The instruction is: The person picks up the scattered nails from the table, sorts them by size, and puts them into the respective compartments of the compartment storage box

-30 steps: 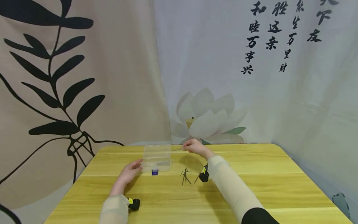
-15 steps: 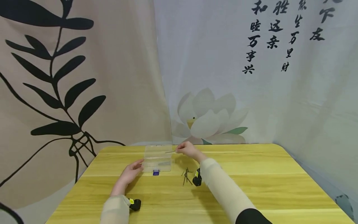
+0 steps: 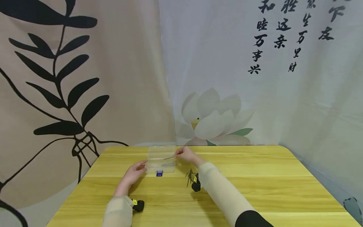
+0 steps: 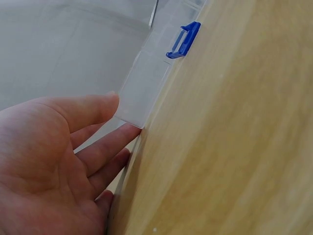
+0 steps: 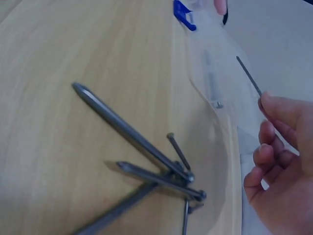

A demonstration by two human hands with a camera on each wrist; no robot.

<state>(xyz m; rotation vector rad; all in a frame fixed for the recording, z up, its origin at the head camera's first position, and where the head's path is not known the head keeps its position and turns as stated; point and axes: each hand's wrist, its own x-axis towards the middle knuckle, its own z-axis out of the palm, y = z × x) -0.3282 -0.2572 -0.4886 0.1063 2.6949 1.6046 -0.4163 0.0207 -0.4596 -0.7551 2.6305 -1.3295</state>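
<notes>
The left hand, thumb and fingers apart, touches the left end of a clear plastic box, which lies open on the wooden table with its blue latch toward the person. The right hand pinches a thin nail over the box, while loose nails lie crossed in a heap near its right side.

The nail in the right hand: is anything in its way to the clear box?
Nothing visible is in the way. The nail, pinched in the right hand, points over the clear box in the head view; the loose nails lie to one side, on the table.
</notes>
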